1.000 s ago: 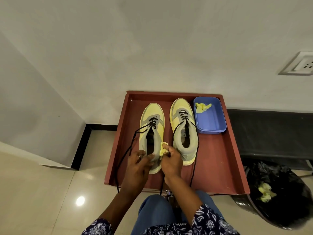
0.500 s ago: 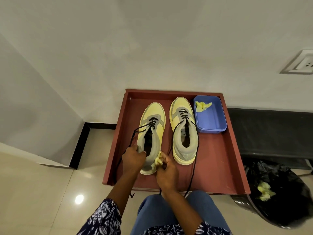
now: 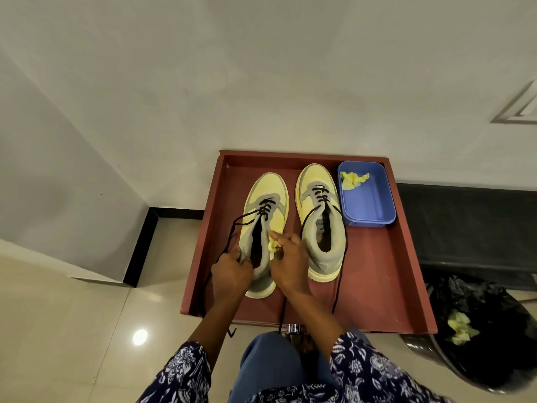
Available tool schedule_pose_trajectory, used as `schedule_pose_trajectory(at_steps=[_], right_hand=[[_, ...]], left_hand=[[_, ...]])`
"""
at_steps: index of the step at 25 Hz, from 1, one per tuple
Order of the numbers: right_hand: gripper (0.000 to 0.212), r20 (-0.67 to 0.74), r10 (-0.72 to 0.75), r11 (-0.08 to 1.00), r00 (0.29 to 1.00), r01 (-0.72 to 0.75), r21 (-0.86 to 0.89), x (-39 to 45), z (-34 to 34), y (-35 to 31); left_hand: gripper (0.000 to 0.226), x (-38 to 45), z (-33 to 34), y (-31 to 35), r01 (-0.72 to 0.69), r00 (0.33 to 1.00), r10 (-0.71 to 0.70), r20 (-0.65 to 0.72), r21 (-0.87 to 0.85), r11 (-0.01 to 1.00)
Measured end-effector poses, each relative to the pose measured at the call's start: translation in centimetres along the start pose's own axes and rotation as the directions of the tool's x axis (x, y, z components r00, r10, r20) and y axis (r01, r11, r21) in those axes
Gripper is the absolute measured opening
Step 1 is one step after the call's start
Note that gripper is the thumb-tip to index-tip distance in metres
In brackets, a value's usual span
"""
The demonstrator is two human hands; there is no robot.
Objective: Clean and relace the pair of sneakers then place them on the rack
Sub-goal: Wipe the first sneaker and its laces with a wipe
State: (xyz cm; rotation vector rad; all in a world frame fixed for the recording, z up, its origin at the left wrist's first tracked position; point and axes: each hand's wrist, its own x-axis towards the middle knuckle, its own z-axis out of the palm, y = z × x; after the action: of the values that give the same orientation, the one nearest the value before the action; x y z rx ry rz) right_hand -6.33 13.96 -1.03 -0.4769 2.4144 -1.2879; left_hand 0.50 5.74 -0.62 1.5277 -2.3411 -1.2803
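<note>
The cleaning step is in hand: the left hand closes its grip on the collar of the left sneaker, thumb side hooked into the opening, steadying it, while the right hand pinches a small yellow wipe against the inner side of that same shoe near the collar. Both sneakers sit side by side on the red tray, which serves as the surface; the right sneaker lies untouched just beside the first. Each shoe's long axis runs from the person toward the wall, toes pointing away and heels near; the left one leans slightly, toe angled a little to the right. Black laces are threaded only through the lower eyelets, their loose ends trailing off the tray's near edge. A blue tub with another wipe sits at the far right corner, and a lined bin stands on the floor. The wipe seems to touch the upper, though contact is hard to confirm. Next, the wiping likely needs to carry on round the shoe before relacing begins.
</note>
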Motion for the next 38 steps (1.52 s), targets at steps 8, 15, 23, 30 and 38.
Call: schedule_pose_trajectory(at_steps=[8,15,23,30,38], right_hand=[[0.043,-0.144,0.158,0.946,0.977,-0.108,0.306,-6.7,3.9,3.7],[0.044,-0.025,0.371,0.887,0.928,-0.346,0.305,-3.5,2.8,3.9],[0.046,0.08,0.384,0.884,0.92,-0.392,0.255,0.3,1.3,3.0],[0.052,0.11,0.401,0.844,0.91,-0.413,0.342,1.4,1.5,2.1],[0.047,0.175,0.401,0.855,0.899,-0.436,0.28,-1.2,1.6,3.1]], left_hand=[[0.033,-0.4,-0.1,0.2,-0.007,1.0,0.007,-0.006,0.009,1.0],[0.032,-0.3,-0.3,-0.1,-0.042,0.999,0.041,0.018,0.053,0.998],[0.032,-0.4,-0.6,-0.7,-0.078,0.996,0.074,0.042,0.084,0.993],[0.034,-1.4,-1.4,-2.2,-0.063,0.997,0.057,0.056,0.112,0.992],[0.035,-1.6,-1.4,-2.1,-0.057,0.998,0.055,0.032,0.092,0.994]])
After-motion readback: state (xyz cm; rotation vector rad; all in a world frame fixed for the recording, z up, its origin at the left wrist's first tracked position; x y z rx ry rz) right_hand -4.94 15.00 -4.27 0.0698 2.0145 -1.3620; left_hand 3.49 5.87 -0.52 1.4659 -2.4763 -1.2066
